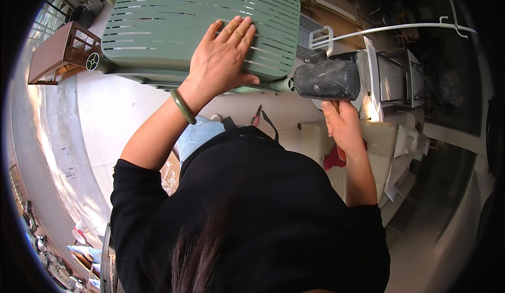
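My left hand (221, 64) lies flat, fingers spread, on a green slotted plastic shelf panel (158, 40). Hollow round sockets stick out at the panel's corners, among them a near-left socket (93, 61) and a near-right socket (291, 84). In my right hand (344, 127) is a rubber mallet with a thick black head (326, 80), scuffed pale on its surface. Its head is held beside the near-right socket; whether the two touch I cannot tell. My fingers wrap around the handle and hide most of it. More green framework shows below the panel's near edge.
Red-handled pliers (257, 115) lie on the pale tiled floor in front of me. A cream padded seat (315, 137) with a red item (334, 159) is at my right. Brown wooden furniture (66, 53) stands left of the shelf; a white pole (394, 28) crosses the far right.
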{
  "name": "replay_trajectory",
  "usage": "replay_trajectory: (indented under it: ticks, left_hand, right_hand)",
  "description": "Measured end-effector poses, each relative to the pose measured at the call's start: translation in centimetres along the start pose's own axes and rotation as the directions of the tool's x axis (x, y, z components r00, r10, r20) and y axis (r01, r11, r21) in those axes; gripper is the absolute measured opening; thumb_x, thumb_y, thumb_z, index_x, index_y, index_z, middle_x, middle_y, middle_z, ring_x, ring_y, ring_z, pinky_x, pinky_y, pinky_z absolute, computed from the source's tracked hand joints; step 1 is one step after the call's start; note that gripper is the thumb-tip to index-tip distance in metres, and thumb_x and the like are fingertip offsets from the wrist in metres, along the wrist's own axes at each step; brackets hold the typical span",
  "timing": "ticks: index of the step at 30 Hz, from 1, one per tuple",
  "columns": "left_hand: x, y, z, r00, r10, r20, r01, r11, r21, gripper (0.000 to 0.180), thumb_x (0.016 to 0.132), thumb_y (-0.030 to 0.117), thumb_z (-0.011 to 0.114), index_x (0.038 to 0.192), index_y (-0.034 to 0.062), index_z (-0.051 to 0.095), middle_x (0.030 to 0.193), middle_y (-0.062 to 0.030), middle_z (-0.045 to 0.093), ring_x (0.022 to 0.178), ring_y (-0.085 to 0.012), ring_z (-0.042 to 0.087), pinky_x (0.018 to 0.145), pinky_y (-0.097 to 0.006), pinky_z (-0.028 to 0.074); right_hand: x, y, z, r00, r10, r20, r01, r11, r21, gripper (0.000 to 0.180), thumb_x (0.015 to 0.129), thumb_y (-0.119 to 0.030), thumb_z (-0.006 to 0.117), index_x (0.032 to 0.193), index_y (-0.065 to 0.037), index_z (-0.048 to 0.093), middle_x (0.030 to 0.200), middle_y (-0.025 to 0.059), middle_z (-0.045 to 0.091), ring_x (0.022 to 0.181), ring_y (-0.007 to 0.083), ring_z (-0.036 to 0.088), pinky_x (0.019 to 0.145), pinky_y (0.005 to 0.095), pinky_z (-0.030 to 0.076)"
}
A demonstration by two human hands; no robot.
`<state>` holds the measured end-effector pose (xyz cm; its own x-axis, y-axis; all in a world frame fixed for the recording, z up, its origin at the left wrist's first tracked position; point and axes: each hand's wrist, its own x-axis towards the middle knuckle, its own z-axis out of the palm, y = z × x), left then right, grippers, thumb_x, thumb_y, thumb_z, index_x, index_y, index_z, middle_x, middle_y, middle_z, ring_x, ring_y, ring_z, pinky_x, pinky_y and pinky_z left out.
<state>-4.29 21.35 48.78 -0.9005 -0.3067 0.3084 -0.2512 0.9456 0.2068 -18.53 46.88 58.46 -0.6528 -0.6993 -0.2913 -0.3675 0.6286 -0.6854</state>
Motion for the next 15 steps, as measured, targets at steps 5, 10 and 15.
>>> replay_trajectory:
  ticks: [5,10,15]
  left_hand:
    - [0.1,0.0,-0.1,1.0,0.005,0.011,-0.005,1.0,0.027,0.106,0.067,0.065,0.07,0.146,0.0016,0.037,0.154,-0.0104,0.035,0.144,-0.0232,0.03,0.118,-0.042,0.021]
    - [0.0,-0.1,-0.2,1.0,0.011,0.006,-0.011,1.0,0.002,0.107,0.067,0.065,0.071,0.145,0.0014,0.038,0.154,-0.0104,0.035,0.144,-0.0235,0.029,0.118,-0.042,0.022]
    - [0.0,0.1,-0.3,1.0,0.001,0.02,-0.002,0.999,0.032,0.104,0.067,0.064,0.071,0.145,0.0043,0.039,0.154,-0.0087,0.036,0.144,-0.0235,0.03,0.118,-0.042,0.022]
  right_hand:
    - [-1.0,1.0,0.4,0.997,-0.027,-0.074,0.047,0.957,0.285,0.023,0.096,-0.023,0.063,0.096,0.0,0.06,0.072,-0.0003,0.055,0.055,0.0059,0.047,0.05,0.0231,0.041]
    - [-1.4,1.5,1.1,0.996,-0.079,-0.035,0.085,0.974,0.208,0.018,0.097,-0.014,0.06,0.105,0.002,0.06,0.075,-0.0034,0.051,0.068,0.0059,0.041,0.062,0.0237,0.038]
    - [-1.6,1.3,1.5,0.999,-0.028,-0.026,0.033,0.969,0.244,0.019,0.097,-0.016,0.061,0.103,0.002,0.061,0.072,-0.0037,0.05,0.063,0.0054,0.041,0.057,0.024,0.036]
